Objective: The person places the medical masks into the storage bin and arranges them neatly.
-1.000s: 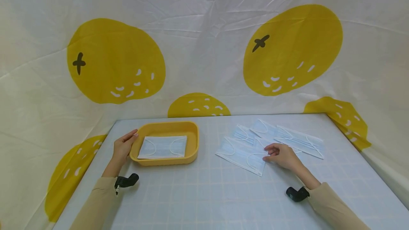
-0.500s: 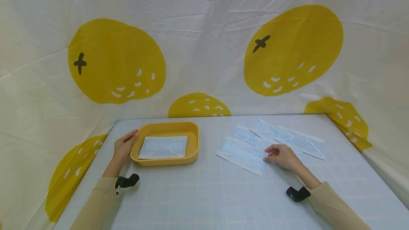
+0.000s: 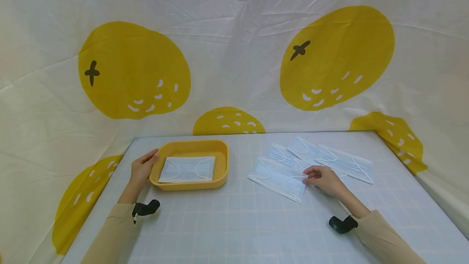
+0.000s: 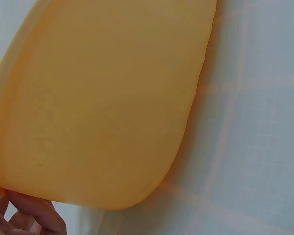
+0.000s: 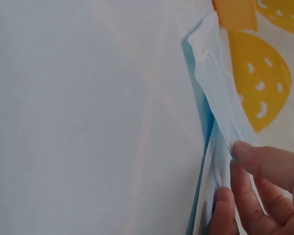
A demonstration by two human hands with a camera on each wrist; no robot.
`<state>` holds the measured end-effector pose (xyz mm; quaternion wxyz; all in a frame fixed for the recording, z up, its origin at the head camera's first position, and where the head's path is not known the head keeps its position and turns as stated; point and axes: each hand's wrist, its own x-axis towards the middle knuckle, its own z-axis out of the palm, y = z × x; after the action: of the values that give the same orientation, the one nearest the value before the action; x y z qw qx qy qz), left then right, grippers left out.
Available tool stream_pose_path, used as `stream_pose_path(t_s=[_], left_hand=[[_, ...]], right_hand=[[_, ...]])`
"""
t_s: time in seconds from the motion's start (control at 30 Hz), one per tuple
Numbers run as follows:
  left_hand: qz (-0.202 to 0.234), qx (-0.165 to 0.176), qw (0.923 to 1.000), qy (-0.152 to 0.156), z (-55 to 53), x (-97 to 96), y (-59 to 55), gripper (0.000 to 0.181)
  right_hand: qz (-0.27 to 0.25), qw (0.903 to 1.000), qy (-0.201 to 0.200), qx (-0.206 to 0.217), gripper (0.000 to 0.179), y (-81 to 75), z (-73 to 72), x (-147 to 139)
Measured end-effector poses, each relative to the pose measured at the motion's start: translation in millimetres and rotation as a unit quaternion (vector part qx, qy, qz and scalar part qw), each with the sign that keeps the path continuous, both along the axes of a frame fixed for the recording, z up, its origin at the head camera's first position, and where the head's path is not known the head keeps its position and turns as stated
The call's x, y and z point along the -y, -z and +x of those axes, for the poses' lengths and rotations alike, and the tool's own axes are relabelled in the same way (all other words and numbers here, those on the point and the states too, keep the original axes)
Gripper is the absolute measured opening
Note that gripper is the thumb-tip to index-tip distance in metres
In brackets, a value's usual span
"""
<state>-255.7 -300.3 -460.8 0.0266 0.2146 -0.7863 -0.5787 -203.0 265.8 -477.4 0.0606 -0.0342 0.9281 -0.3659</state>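
Observation:
My left hand [image 3: 141, 170] grips the left end of a yellow tray [image 3: 190, 187]. In the left wrist view its fingers [image 4: 41, 213] bend at the rim, and the tray wall [image 4: 103, 112] fills much of the picture. Inside the tray lies a light blue face mask [image 3: 187, 169] with white ear loops. On the right, my right hand [image 3: 324, 179] pinches the right edge of another face mask [image 3: 275, 177], the frontmost of a loose group. The right wrist view has thumb and fingertips closed on that mask's edge [image 5: 215, 93], with more mask layers beneath.
Several other face masks overlap behind the right hand, one lying farthest right [image 3: 351, 164]. A pale checked cloth [image 3: 234, 227] covers the table. A white curtain [image 3: 234, 64] printed with yellow fruit hangs at the table's back edge.

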Motion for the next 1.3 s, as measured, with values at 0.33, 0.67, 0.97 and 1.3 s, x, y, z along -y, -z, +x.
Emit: stream_pose_path(t_s=[0.33,0.67,0.97,1.3], left_hand=[[-0.003,-0.003,1.0000,-0.008,-0.2,-0.7,1.3,0.050],[-0.001,-0.001,1.0000,-0.005,-0.4,0.3,2.8,0.051],[-0.001,-0.002,1.0000,-0.007,0.4,-1.0,1.7,0.051],[-0.005,0.003,1.0000,-0.002,0.7,-0.8,1.4,0.051]], right_hand=[[-0.014,0.9993,0.032,0.014,0.035,-3.6,-1.2,3.4],[-0.018,0.9995,0.026,-0.006,0.036,-5.2,-0.1,4.6],[-0.058,0.9977,0.035,-0.009,0.032,-8.6,2.0,5.3],[-0.081,0.9953,0.053,0.004,0.032,-16.9,7.0,9.3]])
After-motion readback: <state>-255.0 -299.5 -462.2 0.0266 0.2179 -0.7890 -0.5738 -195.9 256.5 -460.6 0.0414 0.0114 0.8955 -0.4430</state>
